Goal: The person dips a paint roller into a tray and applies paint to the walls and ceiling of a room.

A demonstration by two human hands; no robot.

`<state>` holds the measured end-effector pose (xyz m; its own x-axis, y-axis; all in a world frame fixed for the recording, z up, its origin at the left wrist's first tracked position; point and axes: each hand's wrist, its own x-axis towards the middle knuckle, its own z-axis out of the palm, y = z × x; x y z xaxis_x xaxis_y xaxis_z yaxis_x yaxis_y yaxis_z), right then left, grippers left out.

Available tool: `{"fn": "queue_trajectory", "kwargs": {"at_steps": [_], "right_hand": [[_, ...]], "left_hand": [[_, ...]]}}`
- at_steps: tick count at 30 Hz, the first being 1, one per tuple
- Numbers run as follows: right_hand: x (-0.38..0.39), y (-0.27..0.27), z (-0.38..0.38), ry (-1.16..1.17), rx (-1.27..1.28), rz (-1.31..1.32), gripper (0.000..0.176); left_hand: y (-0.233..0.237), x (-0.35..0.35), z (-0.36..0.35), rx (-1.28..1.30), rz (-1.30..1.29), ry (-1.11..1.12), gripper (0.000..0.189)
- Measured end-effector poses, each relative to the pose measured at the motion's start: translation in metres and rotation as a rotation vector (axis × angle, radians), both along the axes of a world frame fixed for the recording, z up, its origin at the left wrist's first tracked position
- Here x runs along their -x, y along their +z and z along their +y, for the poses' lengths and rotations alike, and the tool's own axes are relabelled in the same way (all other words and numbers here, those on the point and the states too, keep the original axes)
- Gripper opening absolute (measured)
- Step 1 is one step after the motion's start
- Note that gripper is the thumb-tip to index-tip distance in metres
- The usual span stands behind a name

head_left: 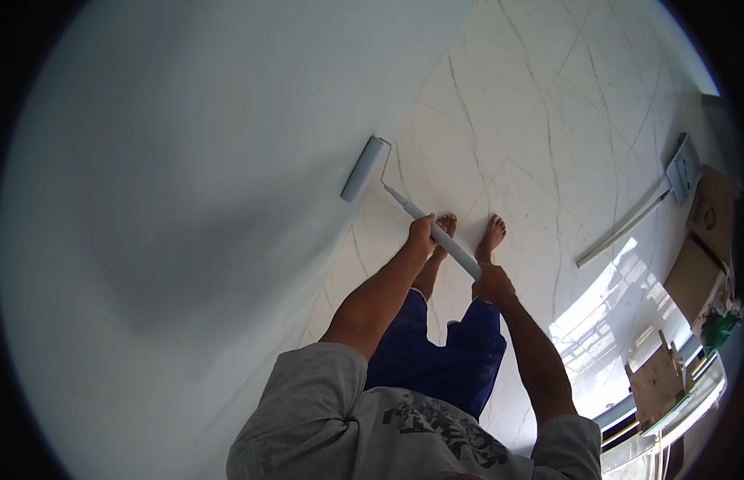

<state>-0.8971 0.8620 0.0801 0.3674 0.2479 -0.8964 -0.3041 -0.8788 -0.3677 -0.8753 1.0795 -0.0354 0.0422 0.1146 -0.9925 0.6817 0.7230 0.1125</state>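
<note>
A paint roller (362, 170) with a grey-blue sleeve is at the pale wall (188, 144), just above the wall's lower edge. Its bent wire frame runs into a long grey handle (458, 253) that slants down towards my body. My left hand (422, 233) is wrapped round the handle's upper part, nearer the roller. Lower down, at the handle's end, my right hand (493, 284) grips it closed. Shadows of my arms and body fall on the wall.
Marble-patterned floor tiles (532, 184) lie under my bare feet. At the right are a dustpan (684, 170) with a long pale handle, cardboard boxes (696, 276), a green bag (718, 328) and a small wooden piece (657, 386). Bright light reflects off the floor there.
</note>
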Motion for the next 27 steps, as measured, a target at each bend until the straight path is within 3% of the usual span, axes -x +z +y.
{"fn": "queue_trajectory", "kwargs": {"at_steps": [3, 5, 7, 13, 16, 19, 23, 27], "right_hand": [[0.013, 0.014, -0.035, 0.004, -0.041, -0.005, 0.029], [0.024, 0.049, -0.057, 0.033, -0.096, -0.108, 0.028], [0.020, 0.103, -0.068, 0.048, -0.132, -0.132, 0.029], [-0.002, 0.231, -0.069, 0.029, -0.329, -0.182, 0.022], [-0.016, 0.253, -0.062, -0.004, -0.393, -0.180, 0.020], [-0.006, 0.234, -0.062, -0.004, -0.377, -0.207, 0.020], [0.021, 0.171, -0.070, -0.003, -0.304, -0.166, 0.023], [0.023, 0.097, -0.053, 0.039, -0.139, -0.116, 0.018]], "left_hand": [[0.028, 0.016, -0.019, -0.011, -0.079, 0.010, 0.020], [0.113, 0.009, -0.043, -0.071, -0.113, 0.026, 0.019], [0.193, 0.011, -0.057, -0.211, -0.289, -0.119, 0.020], [0.387, 0.002, -0.068, -0.420, -0.538, -0.162, 0.022], [0.420, -0.004, -0.066, -0.488, -0.611, -0.160, 0.021], [0.404, 0.000, -0.064, -0.492, -0.653, -0.145, 0.020], [0.299, 0.019, -0.059, -0.337, -0.467, -0.112, 0.019], [0.153, 0.033, -0.037, -0.169, -0.291, -0.108, 0.018]]}}
